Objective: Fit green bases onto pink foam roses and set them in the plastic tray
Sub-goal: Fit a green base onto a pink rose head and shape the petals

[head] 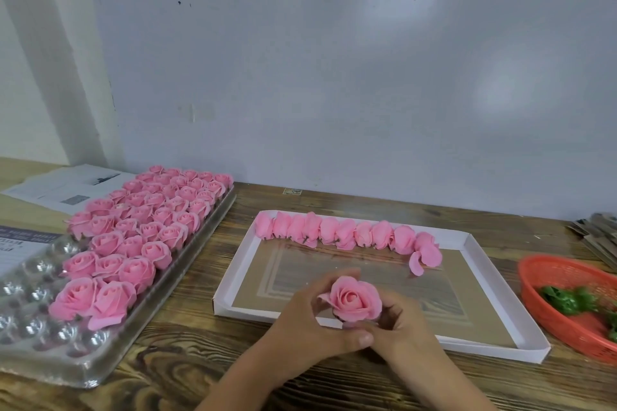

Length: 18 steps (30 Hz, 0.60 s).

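Wooden table under a pale wall: both hands meet just above it, before the white box lid. Left hand and right hand together pinch one pink rose upright between their fingertips, right of the plastic tray.

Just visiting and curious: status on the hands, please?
Left hand and right hand both grip one pink foam rose. Clear plastic tray part-filled, cells free. Nothing blocking.
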Available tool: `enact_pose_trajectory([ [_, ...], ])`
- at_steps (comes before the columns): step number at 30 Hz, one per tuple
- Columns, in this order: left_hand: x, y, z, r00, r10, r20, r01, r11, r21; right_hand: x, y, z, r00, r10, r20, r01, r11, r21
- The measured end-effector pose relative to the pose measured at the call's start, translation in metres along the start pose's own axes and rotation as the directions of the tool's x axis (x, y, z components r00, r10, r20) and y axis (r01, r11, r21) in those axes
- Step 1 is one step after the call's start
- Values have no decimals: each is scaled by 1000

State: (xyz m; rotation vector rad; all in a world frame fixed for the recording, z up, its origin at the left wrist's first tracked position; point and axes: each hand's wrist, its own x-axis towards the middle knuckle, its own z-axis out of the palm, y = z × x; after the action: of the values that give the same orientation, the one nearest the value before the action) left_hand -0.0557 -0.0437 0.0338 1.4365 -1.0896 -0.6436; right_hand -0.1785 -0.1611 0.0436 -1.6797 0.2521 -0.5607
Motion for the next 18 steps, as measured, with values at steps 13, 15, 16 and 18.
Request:
enact_pose_trajectory([
  [13, 2, 1, 7, 996, 53, -65, -63, 987, -150, -1, 8, 4, 998, 57, 29, -52, 985, -163],
  [15, 2, 0, 7, 998, 54, -45, -58, 994, -90, -1, 9, 4, 999, 38, 12, -36, 986, -164],
  [16, 2, 1, 6, 998, 54, -41, -56, 997, -55, 0, 8, 5, 1000, 21, -11, -23, 987, -158],
  [18, 0, 0, 4, 999, 35, -22, -35, 999, -26, 1, 6, 6, 999, 2, -53, -9, 993, -116],
])
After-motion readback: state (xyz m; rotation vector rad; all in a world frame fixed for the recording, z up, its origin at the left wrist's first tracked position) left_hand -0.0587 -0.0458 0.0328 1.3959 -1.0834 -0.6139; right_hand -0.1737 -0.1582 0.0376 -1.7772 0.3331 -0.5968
